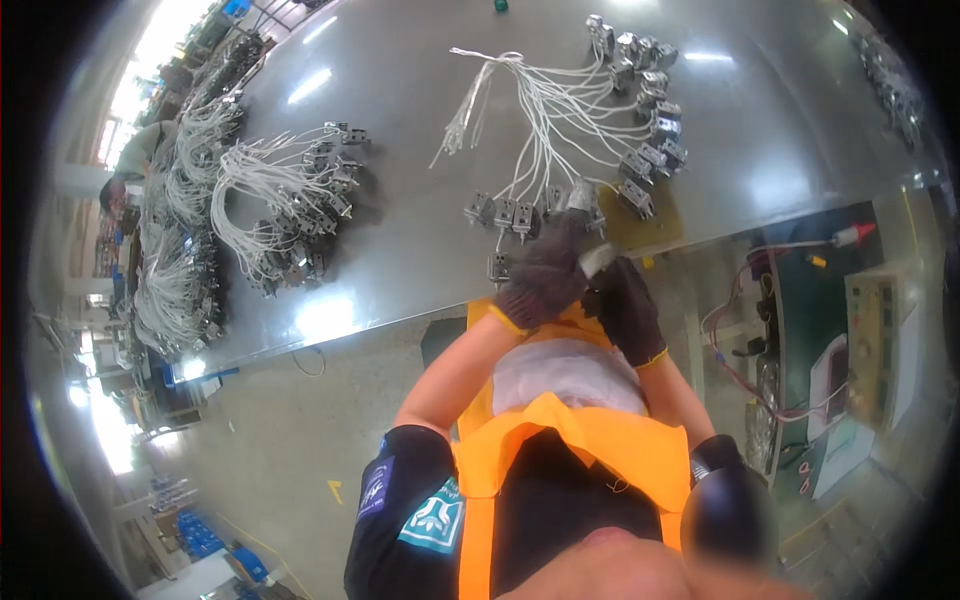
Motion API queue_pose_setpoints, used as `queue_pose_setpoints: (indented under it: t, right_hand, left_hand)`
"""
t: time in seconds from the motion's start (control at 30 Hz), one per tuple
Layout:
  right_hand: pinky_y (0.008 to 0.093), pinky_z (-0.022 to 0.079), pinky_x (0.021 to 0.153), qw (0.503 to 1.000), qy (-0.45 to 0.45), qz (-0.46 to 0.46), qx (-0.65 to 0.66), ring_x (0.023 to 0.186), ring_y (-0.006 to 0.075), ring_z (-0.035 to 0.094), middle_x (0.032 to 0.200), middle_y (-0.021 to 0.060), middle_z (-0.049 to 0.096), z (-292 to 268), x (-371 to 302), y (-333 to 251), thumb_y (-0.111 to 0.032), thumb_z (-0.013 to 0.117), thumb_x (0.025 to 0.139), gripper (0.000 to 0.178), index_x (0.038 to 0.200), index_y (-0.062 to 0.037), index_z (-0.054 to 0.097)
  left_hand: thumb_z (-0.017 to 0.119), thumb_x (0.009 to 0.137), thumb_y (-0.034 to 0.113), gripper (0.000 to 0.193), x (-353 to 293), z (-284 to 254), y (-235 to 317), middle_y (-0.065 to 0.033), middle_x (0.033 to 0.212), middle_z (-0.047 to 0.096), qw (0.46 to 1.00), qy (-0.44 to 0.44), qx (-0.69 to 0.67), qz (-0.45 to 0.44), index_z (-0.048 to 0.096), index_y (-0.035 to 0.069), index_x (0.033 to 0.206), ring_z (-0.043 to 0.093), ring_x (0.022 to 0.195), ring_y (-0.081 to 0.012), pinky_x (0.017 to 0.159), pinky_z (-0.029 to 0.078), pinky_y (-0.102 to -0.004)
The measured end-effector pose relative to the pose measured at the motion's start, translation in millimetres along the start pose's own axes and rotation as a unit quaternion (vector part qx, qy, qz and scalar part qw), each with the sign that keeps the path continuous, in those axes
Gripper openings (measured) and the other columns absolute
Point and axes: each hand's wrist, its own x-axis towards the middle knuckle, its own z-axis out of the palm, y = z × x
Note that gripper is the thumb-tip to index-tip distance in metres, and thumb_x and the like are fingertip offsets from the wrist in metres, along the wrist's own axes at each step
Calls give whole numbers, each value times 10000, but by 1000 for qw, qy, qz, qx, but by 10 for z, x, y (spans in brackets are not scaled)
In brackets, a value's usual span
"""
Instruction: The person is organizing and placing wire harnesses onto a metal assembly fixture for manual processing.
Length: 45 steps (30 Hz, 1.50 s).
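Both my hands wear dark gloves with yellow cuffs, at the near edge of a grey metal table. My left hand has its index finger stretched forward and its thumb apart, both tips wrapped in whitish covering. Its fingertip reaches small metal connectors lying along the near side of a fanned bundle of white wires. My right hand is just right of the left thumb, fingers curled closed. Whatever it grips is hidden. More metal connectors end the wires on the right.
Another bundle of wired connectors lies to the left, with large heaps of white wires beyond. A brown patch sits by the near edge. At right stands a green-topped bench with a red-tipped cable.
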Motion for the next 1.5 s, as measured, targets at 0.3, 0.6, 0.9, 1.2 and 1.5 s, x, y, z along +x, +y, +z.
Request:
queue_pose_setpoints:
  t: [0.3,0.6,0.9,1.2,1.5]
  right_hand:
    - [267,553,665,980,-116,44,-157,731,142,667,1001,99,699,79,84,-123,-169,519,1007,284,1216,9,592]
    - [280,533,682,957,-177,-20,-227,722,130,641,936,76,686,261,286,26,-243,553,991,326,1230,-30,617]
    - [275,519,734,898,-268,19,-349,844,135,631,965,50,665,258,388,-29,-285,554,990,270,1135,-82,658]
    - [293,527,860,965,26,-214,-150,939,167,645,1103,78,654,-62,568,-898,-143,587,974,284,1236,-37,612]
    - [278,546,671,957,62,-74,-273,798,152,641,982,70,651,-347,236,-507,-231,662,936,327,1207,-58,604]
  left_hand:
    - [789,760,341,882,91,-784,319,-224,1434,439,903,-50,412,113,335,81,1470,442,1314,-404,1071,403,-460]
    - [619,764,176,523,676,-547,223,-249,1099,633,899,-149,412,-11,551,65,1271,600,1022,-430,882,491,-478]
    - [649,838,227,537,424,-434,0,-213,1203,620,966,-50,254,-9,511,51,1326,619,1104,-349,945,482,-405]
    - [677,884,140,485,308,-274,-50,-141,1118,611,996,-24,-80,-26,490,-18,1303,601,1036,-220,924,462,-309]
    - [652,885,85,571,274,17,-74,-107,1124,583,977,-13,195,81,411,-24,1392,562,1031,-196,921,462,-333]
